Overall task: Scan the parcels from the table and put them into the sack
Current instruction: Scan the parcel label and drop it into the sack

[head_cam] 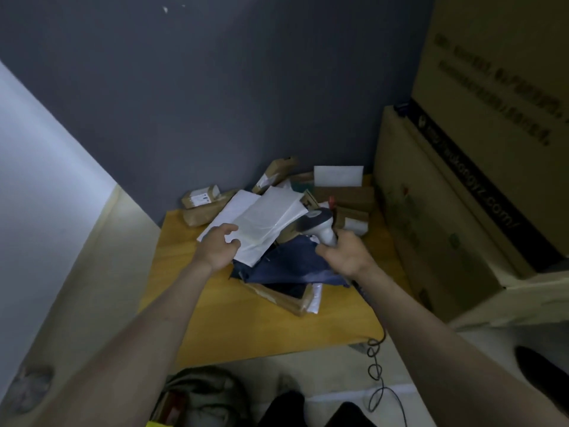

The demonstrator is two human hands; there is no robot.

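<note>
- Left hand (219, 246) pinches near corner of white poly mailer (268, 224), lifted above the parcel pile on the yellow table (246, 322).
- Right hand (346, 252) wraps the scanner (321, 226) handle, head aimed at mailer.
- Mailer looks light, floppy, slick; likely sags from a corner hold, so an edge grip with thumb on top seems better.
- Sack (200, 389) probably the grey bag on the floor, below table edge.

Two hands (220, 246), one scanner (320, 226), two big boxes (462, 195).
</note>
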